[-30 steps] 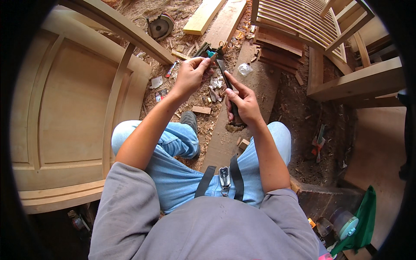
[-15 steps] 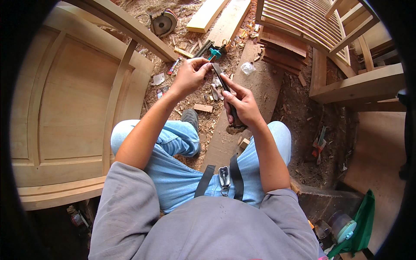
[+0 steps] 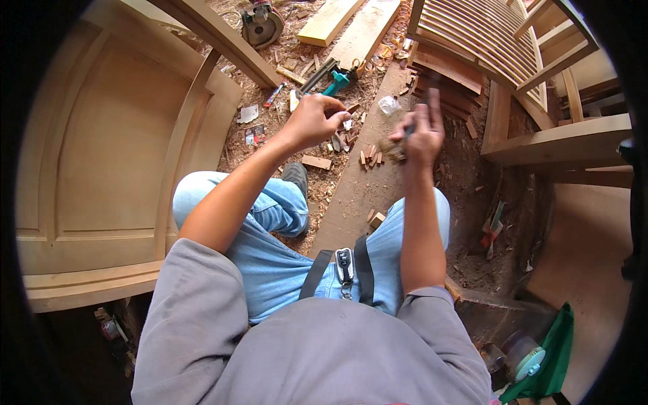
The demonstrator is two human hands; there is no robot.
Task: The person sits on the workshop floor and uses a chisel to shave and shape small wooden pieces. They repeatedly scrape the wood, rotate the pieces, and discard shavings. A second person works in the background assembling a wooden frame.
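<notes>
A crumpled clear plastic bag point(image 3: 389, 105) lies on the far end of the long wooden plank, near its right edge. Left of the plank, on the sawdust floor beside the wooden door panel, lie two small flat packets: a pale grey one point(image 3: 248, 113) and a red-and-white one point(image 3: 254, 135) just nearer.

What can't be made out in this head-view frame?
- Right hand: motion-blurred; the dark thing in its grip cannot be identified.
- Left hand: fingers curled, hiding whatever they pinch, if anything.
- Small wood pieces on the plank: too small to tell shapes.
- Circular saw: cut off by the top edge.
</notes>
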